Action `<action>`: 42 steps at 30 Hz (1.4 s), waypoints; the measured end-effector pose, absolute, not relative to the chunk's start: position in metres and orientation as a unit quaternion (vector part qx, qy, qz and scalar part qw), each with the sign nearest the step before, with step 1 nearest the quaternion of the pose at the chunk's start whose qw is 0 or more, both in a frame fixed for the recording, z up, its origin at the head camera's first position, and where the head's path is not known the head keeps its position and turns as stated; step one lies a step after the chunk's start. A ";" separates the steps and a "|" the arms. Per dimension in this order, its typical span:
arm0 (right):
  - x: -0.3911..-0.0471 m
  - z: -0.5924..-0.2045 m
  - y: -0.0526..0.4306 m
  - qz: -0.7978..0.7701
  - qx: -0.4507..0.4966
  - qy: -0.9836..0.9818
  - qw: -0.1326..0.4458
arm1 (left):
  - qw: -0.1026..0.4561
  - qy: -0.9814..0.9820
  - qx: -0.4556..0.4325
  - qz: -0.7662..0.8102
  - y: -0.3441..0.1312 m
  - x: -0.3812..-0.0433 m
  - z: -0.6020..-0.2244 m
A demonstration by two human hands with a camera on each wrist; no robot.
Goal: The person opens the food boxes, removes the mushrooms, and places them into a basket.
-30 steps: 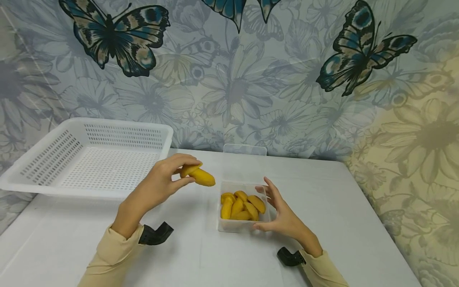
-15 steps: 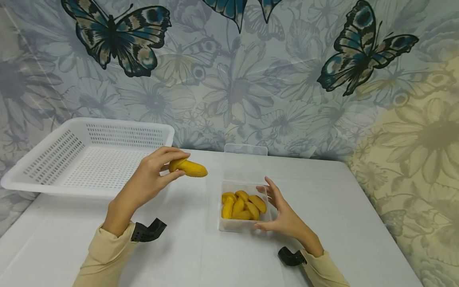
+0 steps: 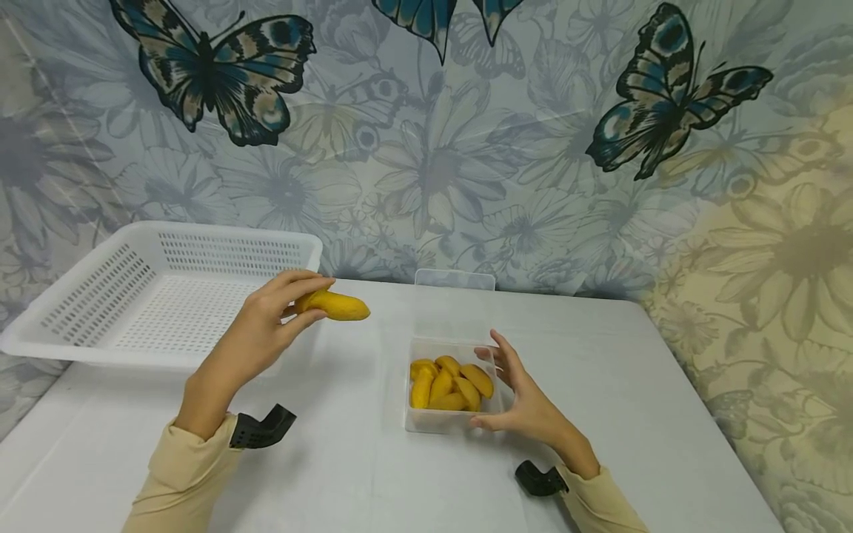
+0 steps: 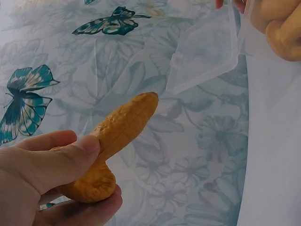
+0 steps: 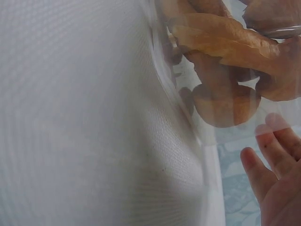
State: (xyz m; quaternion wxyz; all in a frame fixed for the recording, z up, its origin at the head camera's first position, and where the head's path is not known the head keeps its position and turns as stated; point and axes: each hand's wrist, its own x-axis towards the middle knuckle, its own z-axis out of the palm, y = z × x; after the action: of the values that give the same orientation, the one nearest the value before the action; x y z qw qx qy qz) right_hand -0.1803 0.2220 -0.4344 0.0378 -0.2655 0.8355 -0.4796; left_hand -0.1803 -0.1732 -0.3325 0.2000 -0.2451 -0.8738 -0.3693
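Note:
My left hand holds two yellow banana-shaped pieces in the air, between the white basket and the clear plastic box. In the left wrist view the thumb presses on a long bumpy piece, and a rounder end shows beneath it, with fingers behind. My right hand grips the right side of the clear plastic box, thumb at the near corner and fingers at the far one. Inside lie several similar yellow pieces, seen through the wall in the right wrist view.
A large white perforated basket stands at the back left of the white-covered table. The box's clear lid is flipped back toward the wall. Butterfly-patterned wallpaper rises directly behind the table.
My left hand has moved left and slightly up with the yellow pieces, away from the box and toward the basket. The right hand and the box have stayed in place.

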 end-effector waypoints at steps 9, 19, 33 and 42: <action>-0.181 -0.434 0.224 -0.480 -0.275 0.832 0.038 | 0.213 -0.882 -0.218 -0.359 -0.191 -0.181 -0.337; -0.181 -0.434 0.223 -0.479 -0.273 0.834 0.036 | 0.227 -0.894 -0.189 -0.337 -0.218 -0.185 -0.351; -0.181 -0.434 0.222 -0.478 -0.267 0.836 0.037 | 0.248 -0.892 -0.156 -0.343 -0.249 -0.182 -0.361; -0.181 -0.435 0.223 -0.474 -0.271 0.837 0.037 | 0.245 -0.900 -0.141 -0.333 -0.261 -0.181 -0.364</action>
State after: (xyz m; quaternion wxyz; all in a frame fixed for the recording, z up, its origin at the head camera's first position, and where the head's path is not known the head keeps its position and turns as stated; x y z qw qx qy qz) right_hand -0.1809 0.2228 -0.4347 0.0366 -0.2706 0.8374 -0.4735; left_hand -0.1806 -0.2611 -0.3644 0.2447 -0.1408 -0.8996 -0.3331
